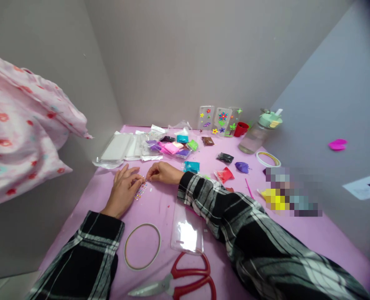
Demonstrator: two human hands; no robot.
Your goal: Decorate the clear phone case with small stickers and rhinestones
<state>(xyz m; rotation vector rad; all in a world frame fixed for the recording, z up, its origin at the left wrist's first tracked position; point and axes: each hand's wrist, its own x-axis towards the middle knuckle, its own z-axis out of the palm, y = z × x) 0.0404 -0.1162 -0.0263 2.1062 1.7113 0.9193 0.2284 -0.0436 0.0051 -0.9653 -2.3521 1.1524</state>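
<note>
My left hand [123, 191] lies over a small sheet of shiny gem stickers [141, 192], fingers stretched out and the thumb at the sheet's upper edge. Just right of it, my right hand [164, 171] has its thumb and fingertips pinched together close to the same edge; whatever is between them is too small to make out. A tiny white scrap [150, 190] lies beside the sheet. Partly under my right sleeve is a clear phone case [180, 223], reflecting light. Red-handled scissors [150, 288] lie at the front edge, with a tape ring [125, 252] to their left.
Packaged white cases [117, 148] and bagged coloured clay packets [172, 148] sit at the back left. Decorated clear cases [206, 118] lean on the wall near a red cup [241, 129] and a bottle [250, 139]. Floral cloth [25, 133] hangs at left. Loose clay packets [225, 175] lie right.
</note>
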